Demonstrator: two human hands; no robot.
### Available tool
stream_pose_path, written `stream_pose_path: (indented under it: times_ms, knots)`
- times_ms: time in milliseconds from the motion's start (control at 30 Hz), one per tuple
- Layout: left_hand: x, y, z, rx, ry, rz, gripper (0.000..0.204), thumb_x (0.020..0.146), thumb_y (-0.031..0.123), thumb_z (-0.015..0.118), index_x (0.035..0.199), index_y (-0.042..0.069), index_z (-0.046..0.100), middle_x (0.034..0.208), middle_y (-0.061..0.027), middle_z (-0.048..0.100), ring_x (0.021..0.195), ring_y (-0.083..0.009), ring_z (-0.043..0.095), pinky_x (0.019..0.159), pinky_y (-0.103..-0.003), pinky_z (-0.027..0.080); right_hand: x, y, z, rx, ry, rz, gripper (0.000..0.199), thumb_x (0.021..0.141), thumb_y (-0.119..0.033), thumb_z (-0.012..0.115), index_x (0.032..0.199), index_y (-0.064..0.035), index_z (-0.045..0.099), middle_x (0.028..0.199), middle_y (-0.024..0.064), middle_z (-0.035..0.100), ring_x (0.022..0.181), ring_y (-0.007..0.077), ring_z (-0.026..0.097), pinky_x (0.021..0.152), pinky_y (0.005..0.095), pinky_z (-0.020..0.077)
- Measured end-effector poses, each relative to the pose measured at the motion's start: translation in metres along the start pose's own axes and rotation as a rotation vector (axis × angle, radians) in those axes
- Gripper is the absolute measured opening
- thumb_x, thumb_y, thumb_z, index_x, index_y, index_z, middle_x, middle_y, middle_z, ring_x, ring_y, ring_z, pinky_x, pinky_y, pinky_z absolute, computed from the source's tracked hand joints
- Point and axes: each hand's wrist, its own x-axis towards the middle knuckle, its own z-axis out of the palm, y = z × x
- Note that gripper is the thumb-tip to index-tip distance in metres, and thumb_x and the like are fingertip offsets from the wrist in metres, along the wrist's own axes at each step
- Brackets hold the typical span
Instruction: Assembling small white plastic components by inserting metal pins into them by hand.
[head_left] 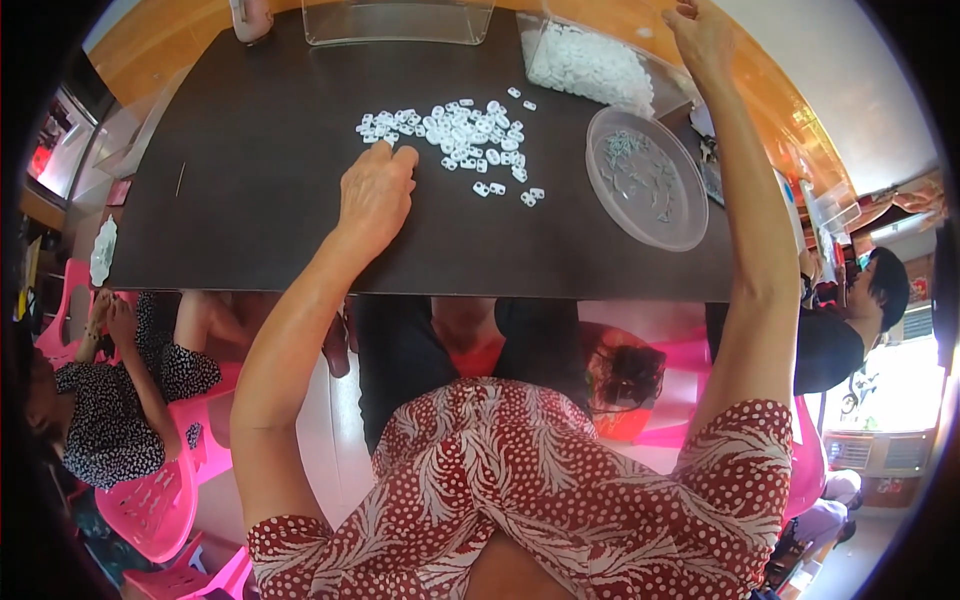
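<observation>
Several small white plastic pieces lie scattered on the dark tabletop. My left hand rests on the table at the near left edge of that scatter, its fingertips pinched together at one piece. My right hand is stretched far out over the back right of the table, beyond a clear bag heaped with more white pieces. What the right hand's fingers touch lies past the picture's top edge. A clear round lid or dish with several tiny metal springs lies beside my right forearm.
A clear rectangular container stands at the table's far edge, a pinkish cup to its left. People sit around: one in a dotted dress on pink chairs at left, another in black at right.
</observation>
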Motion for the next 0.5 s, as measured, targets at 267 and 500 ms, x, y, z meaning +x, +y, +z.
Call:
stream_pose_path:
  times_ms: [267,500]
  knots:
    - [-0.023,0.006,-0.009,0.042,0.050,-0.005,0.008,0.072,0.002,0.062,0.076,0.004,0.056,0.074,-0.0114,0.052,0.072,-0.0302,0.057,0.063,-0.040,0.045,-0.131,-0.041,-0.011,0.115,-0.367,-0.370,0.012,0.076,-0.011,0.064,0.087,-0.0068,0.068,0.088,0.0132,0.066,0.084,0.0294,0.063,0.073,0.0358,0.0492]
    - [-0.037,0.024,-0.031,-0.337,-0.021,-0.216,0.012,0.077,0.003,0.063,0.083,0.002,0.052,0.078,-0.0132,0.056,0.070,-0.0308,0.057,0.061,-0.039,0.044,-0.162,0.023,-0.038,0.095,-0.715,0.147,0.015,0.073,-0.003,0.066,0.087,-0.0001,0.067,0.078,0.0081,0.066,0.072,0.0167,0.061,0.067,0.0294,0.0469]
